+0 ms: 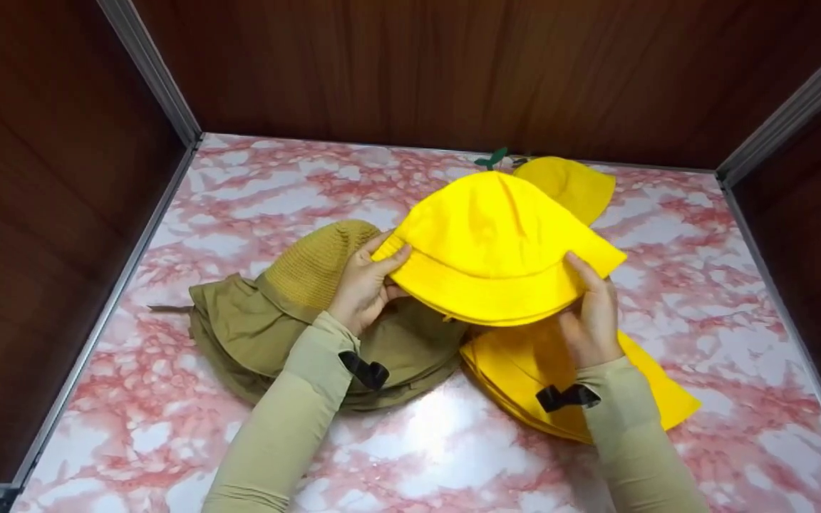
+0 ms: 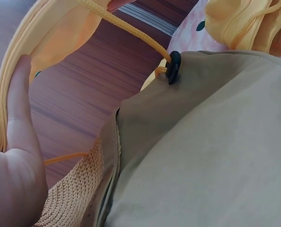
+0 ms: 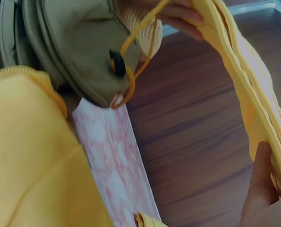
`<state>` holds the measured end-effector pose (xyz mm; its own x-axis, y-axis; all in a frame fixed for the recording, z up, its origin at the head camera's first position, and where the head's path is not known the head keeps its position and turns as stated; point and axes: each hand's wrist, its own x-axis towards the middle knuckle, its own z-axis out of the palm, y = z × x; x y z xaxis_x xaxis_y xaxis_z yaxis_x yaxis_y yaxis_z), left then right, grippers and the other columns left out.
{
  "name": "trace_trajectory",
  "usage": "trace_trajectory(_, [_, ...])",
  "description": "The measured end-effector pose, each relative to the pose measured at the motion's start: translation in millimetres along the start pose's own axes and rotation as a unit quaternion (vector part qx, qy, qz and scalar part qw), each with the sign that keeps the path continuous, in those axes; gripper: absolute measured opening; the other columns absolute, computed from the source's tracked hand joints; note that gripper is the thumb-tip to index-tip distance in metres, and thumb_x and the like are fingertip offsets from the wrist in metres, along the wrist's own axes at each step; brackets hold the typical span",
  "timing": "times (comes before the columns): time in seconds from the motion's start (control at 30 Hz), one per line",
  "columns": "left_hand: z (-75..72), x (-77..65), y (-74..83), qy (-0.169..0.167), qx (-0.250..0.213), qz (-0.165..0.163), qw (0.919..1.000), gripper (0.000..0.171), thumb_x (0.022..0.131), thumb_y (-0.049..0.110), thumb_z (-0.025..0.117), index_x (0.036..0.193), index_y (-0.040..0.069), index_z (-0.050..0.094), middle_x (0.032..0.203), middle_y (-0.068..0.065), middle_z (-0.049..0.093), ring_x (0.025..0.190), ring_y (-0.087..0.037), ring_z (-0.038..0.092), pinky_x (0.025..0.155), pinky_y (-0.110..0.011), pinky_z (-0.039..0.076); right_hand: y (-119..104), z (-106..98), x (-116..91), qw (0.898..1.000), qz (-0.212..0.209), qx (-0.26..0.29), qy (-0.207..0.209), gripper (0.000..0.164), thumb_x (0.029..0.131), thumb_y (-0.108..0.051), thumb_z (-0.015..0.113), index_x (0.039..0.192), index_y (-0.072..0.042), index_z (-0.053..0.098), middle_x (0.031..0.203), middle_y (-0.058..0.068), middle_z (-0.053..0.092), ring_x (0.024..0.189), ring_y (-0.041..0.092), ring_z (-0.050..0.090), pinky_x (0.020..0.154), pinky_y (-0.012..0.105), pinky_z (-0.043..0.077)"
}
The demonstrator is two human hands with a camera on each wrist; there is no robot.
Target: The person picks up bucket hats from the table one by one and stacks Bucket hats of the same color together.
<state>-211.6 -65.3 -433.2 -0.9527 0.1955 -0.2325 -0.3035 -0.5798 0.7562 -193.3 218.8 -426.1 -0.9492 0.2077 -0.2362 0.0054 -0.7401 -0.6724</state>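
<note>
A yellow bucket hat [image 1: 490,239] is held up above the table, its brim toward me. A green leaf sprout [image 1: 492,159] shows at its crown. My left hand [image 1: 366,285] pinches the brim's left side, thumb in front; my right hand [image 1: 591,313] pinches the right side. From the hat hangs a yellow cord [image 2: 131,32] with a black cord lock [image 2: 174,67], over the khaki hats in the left wrist view. Those khaki hats [image 1: 239,320], with a woven crown [image 1: 321,267] on top, lie below my left hand. Beneath my right hand lie stacked yellow hats [image 1: 514,363].
Another yellow hat [image 1: 578,187] lies at the back, partly hidden by the raised one. The pink-and-white marbled table [image 1: 396,463] is enclosed by dark wood-look panels [image 1: 417,71] at the back and both sides, with metal edging [image 1: 161,78].
</note>
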Motion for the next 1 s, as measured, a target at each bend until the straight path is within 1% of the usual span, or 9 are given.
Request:
trace_trajectory(0.13, [0.4, -0.6, 0.3, 0.005, 0.006, -0.007, 0.9999, 0.045, 0.099, 0.007, 0.058, 0.143, 0.007, 0.048, 0.097, -0.008, 0.068, 0.072, -0.019, 0.074, 0.059, -0.033, 0.061, -3, -3, 2, 0.999, -0.013, -0.033, 0.029, 0.033, 0.092, -0.004, 0.067, 0.124, -0.006, 0.058, 0.113, 0.004, 0.068, 0.102, 0.015, 0.064, 0.095, 0.026, 0.054])
trace_trajectory(0.3, [4.4, 0.7, -4.2, 0.01, 0.002, -0.008, 0.9999, 0.042, 0.099, 0.007, 0.059, 0.14, 0.007, 0.05, 0.093, -0.007, 0.069, 0.07, -0.018, 0.073, 0.058, -0.034, 0.061, -6, -8, 1, 0.997, -0.012, -0.065, 0.043, 0.04, 0.089, -0.002, 0.071, 0.126, -0.008, 0.056, 0.114, 0.005, 0.066, 0.102, 0.015, 0.066, 0.091, 0.027, 0.057])
trace_trajectory(0.43, [10.4, 1.0, -9.4, 0.009, -0.011, -0.007, 0.9999, 0.037, 0.099, 0.011, 0.06, 0.135, 0.008, 0.052, 0.097, -0.007, 0.069, 0.075, -0.019, 0.073, 0.061, -0.034, 0.062, -13, -12, -3, 0.998, -0.003, -0.056, 0.043, 0.041, 0.088, 0.0, 0.07, 0.126, -0.009, 0.057, 0.118, 0.005, 0.064, 0.105, 0.015, 0.065, 0.091, 0.027, 0.056])
trace_trajectory(0.57, [17.7, -0.2, -14.8, 0.006, -0.045, 0.008, 0.9989, 0.034, 0.1, 0.014, 0.058, 0.132, 0.007, 0.05, 0.099, -0.007, 0.068, 0.08, -0.018, 0.072, 0.066, -0.032, 0.061, -19, -13, -8, 0.999, -0.002, -0.041, 0.033, 0.04, 0.089, 0.003, 0.068, 0.126, -0.009, 0.057, 0.123, 0.005, 0.06, 0.109, 0.016, 0.063, 0.092, 0.028, 0.056])
trace_trajectory(0.67, [24.3, -1.0, -18.5, 0.002, -0.071, 0.021, 0.9972, 0.035, 0.101, 0.014, 0.057, 0.133, 0.006, 0.047, 0.1, -0.007, 0.068, 0.083, -0.017, 0.071, 0.07, -0.031, 0.061, -22, -12, -10, 0.999, -0.01, -0.029, 0.031, 0.04, 0.089, 0.005, 0.067, 0.126, -0.009, 0.056, 0.125, 0.006, 0.057, 0.111, 0.018, 0.061, 0.092, 0.029, 0.056])
trace_trajectory(0.73, [29.1, -0.8, -21.4, 0.001, -0.083, 0.026, 0.9962, 0.037, 0.1, 0.012, 0.057, 0.135, 0.007, 0.045, 0.104, -0.007, 0.067, 0.086, -0.017, 0.071, 0.073, -0.031, 0.06, -23, -11, -12, 0.999, -0.02, -0.022, 0.037, 0.04, 0.089, 0.006, 0.067, 0.125, -0.008, 0.056, 0.125, 0.006, 0.057, 0.111, 0.018, 0.061, 0.092, 0.029, 0.056])
trace_trajectory(0.83, [35.8, -1.1, -27.1, 0.005, -0.085, 0.028, 0.996, 0.048, 0.098, 0.007, 0.059, 0.14, 0.014, 0.038, 0.112, -0.007, 0.063, 0.091, -0.018, 0.069, 0.077, -0.034, 0.06, -23, -12, -15, 0.999, -0.024, -0.018, 0.044, 0.041, 0.088, 0.007, 0.066, 0.126, -0.007, 0.055, 0.125, 0.006, 0.056, 0.111, 0.018, 0.061, 0.092, 0.029, 0.056])
trace_trajectory(0.9, [38.9, -1.2, -31.6, 0.011, -0.075, 0.031, 0.9966, 0.057, 0.095, 0.003, 0.062, 0.142, 0.019, 0.034, 0.116, -0.008, 0.06, 0.092, -0.02, 0.069, 0.078, -0.038, 0.061, -23, -13, -17, 0.998, -0.02, -0.02, 0.048, 0.041, 0.088, 0.008, 0.066, 0.125, -0.007, 0.055, 0.123, 0.007, 0.056, 0.11, 0.019, 0.061, 0.091, 0.029, 0.057])
trace_trajectory(1.0, [41.4, -2.2, -37.9, 0.024, -0.045, 0.04, 0.9979, 0.066, 0.091, -0.003, 0.066, 0.142, 0.022, 0.032, 0.118, -0.011, 0.058, 0.09, -0.022, 0.07, 0.079, -0.044, 0.061, -25, -17, -20, 0.998, -0.008, -0.023, 0.051, 0.038, 0.088, 0.008, 0.066, 0.122, -0.007, 0.058, 0.119, 0.006, 0.06, 0.106, 0.019, 0.063, 0.088, 0.03, 0.058])
